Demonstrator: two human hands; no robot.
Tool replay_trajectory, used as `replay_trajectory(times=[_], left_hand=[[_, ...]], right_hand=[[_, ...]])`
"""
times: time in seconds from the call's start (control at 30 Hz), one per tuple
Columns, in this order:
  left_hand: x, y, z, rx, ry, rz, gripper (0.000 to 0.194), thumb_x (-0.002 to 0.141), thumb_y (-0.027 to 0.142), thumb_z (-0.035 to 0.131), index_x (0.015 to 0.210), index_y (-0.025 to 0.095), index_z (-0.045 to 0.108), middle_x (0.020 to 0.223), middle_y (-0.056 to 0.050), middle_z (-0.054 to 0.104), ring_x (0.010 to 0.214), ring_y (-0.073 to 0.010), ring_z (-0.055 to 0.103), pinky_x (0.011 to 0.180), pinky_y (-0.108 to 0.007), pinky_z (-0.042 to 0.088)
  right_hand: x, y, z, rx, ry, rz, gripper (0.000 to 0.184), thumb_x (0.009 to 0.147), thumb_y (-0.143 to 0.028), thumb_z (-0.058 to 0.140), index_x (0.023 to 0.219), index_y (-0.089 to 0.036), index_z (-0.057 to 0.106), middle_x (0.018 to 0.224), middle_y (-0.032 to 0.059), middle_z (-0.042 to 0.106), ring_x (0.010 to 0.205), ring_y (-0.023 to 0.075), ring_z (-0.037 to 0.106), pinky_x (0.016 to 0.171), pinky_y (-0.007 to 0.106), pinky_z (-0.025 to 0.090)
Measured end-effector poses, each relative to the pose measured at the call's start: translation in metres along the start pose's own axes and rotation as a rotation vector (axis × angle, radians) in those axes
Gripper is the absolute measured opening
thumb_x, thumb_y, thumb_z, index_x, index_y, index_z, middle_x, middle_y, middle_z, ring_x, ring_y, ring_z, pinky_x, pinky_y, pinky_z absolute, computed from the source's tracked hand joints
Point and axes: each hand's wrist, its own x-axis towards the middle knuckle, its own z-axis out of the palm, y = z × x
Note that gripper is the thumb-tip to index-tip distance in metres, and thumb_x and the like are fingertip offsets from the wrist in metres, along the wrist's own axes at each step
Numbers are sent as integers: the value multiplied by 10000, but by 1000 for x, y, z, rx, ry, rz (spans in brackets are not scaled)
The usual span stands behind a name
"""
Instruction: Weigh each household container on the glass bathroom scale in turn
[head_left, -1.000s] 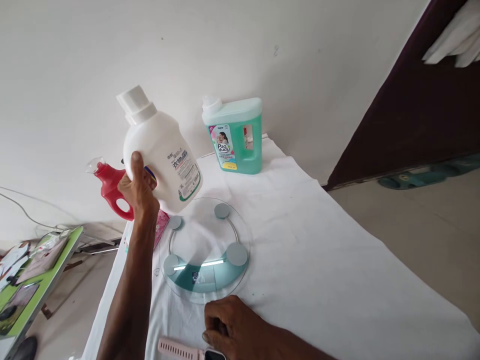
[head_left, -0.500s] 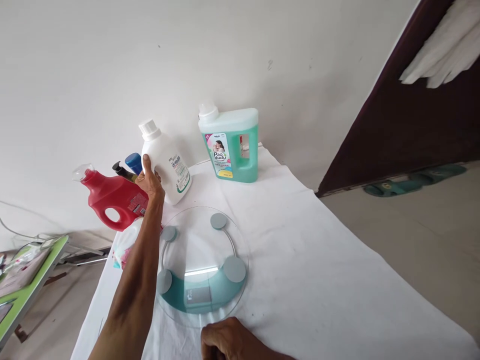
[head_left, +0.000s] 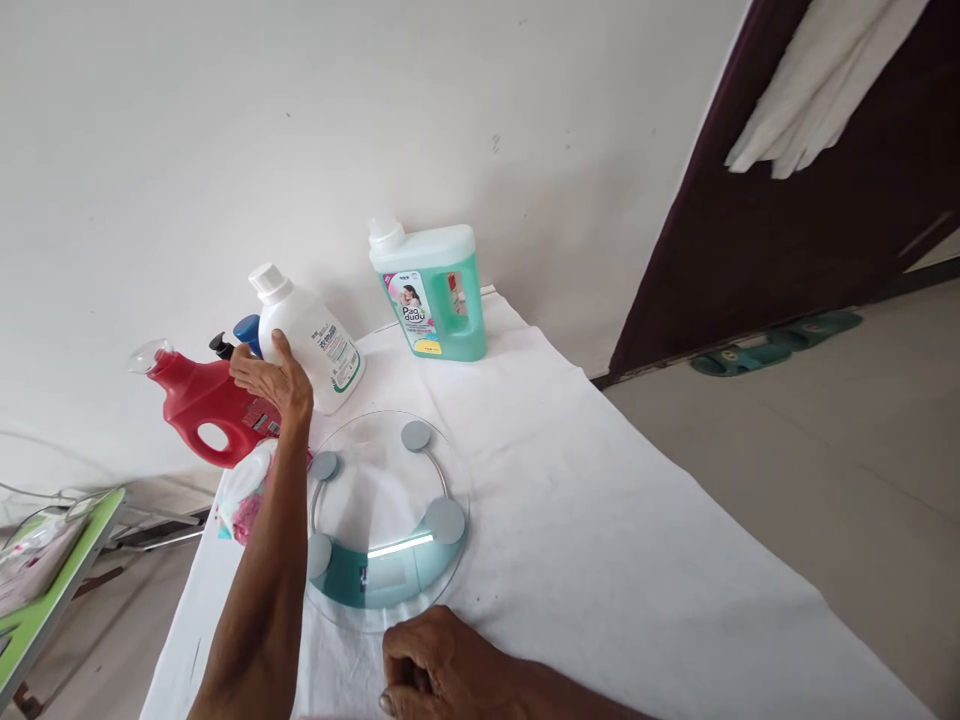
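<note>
The left hand [head_left: 274, 385] has slim fingers, a narrow bare wrist and a lean, bare forearm [head_left: 259, 590] that broadens toward its near end. The right hand [head_left: 431, 660] shows rounded knuckles, creased skin over the finger joints and a short thumbnail [head_left: 387, 704]; its wrist is bare too.

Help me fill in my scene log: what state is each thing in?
White bottle: upright, capped
Green bottle: upright, capped
Red bottle: upright, clear cap on
Scale: flat, unloaded, reading illegible
Cloth: spread, creased
Left hand: open, beside white bottle
Right hand: curled
</note>
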Motion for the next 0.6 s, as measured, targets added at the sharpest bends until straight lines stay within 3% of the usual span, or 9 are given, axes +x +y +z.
replay_trajectory(times=[0.07,0.1,0.2,0.23,0.27,0.3,0.37,0.47,0.6], left_hand=[[-19,26,19,14,-5,107,439,953,701,588,1009,269,535,1264,-101,593,1401,-338,476,1017,-539,484],[-30,38,32,20,-72,166,452,954,678,607,1111,258,557,1356,-130,560,1414,-345,463,1074,-558,455],[-58,62,84,5,-399,220,485,929,655,664,1169,234,645,1213,-118,672,1095,-281,676,980,-477,527],[-63,66,104,-10,-512,203,523,943,672,629,1213,225,643,1234,-134,677,1078,-282,690,957,-467,534],[-66,67,124,-42,-638,111,572,954,681,603,1285,215,608,1332,-166,639,1174,-307,665,1005,-481,506],[-67,67,144,-77,-690,-2,602,956,687,592,1316,205,579,1399,-191,598,1290,-338,609,1058,-498,469],[-62,63,179,-144,-683,-191,571,946,678,619,1260,203,583,1407,-191,585,1400,-359,519,1120,-506,415],[-51,59,214,-176,-650,-291,500,982,664,572,1126,186,590,1305,-169,616,1361,-331,540,1114,-491,419],[-50,64,220,-266,-585,-392,516,995,699,509,945,191,588,1049,-101,651,1082,-233,648,1004,-431,487]], right_hand=[[1,0,0,-3,-1,-3,153,806,-278,692,742,-170,605,713,-10,639,647,120,609,555,183,400],[1,0,0,-6,-5,-9,153,802,-273,695,743,-172,596,711,-13,634,638,117,606,550,181,395],[3,0,-2,-25,-25,-38,143,791,-247,694,749,-176,578,707,-20,618,619,106,592,549,178,391],[3,-1,-3,-32,-31,-46,142,787,-239,695,750,-177,573,706,-23,612,617,102,585,557,177,394],[3,-2,-4,-39,-36,-49,143,783,-234,696,748,-178,568,705,-26,607,617,98,578,565,177,396],[3,-3,-5,-43,-42,-47,144,782,-234,695,749,-180,565,703,-28,605,617,95,571,572,178,397],[2,-5,-7,-48,-50,-38,147,790,-256,691,757,-186,566,703,-32,604,627,96,566,582,179,399],[0,-6,-6,-55,-26,-24,149,808,-299,672,781,-195,570,738,-26,629,673,109,590,603,184,410],[0,-4,-4,-70,-18,5,157,808,-317,666,782,-202,562,752,-25,635,676,115,589,602,191,413]])
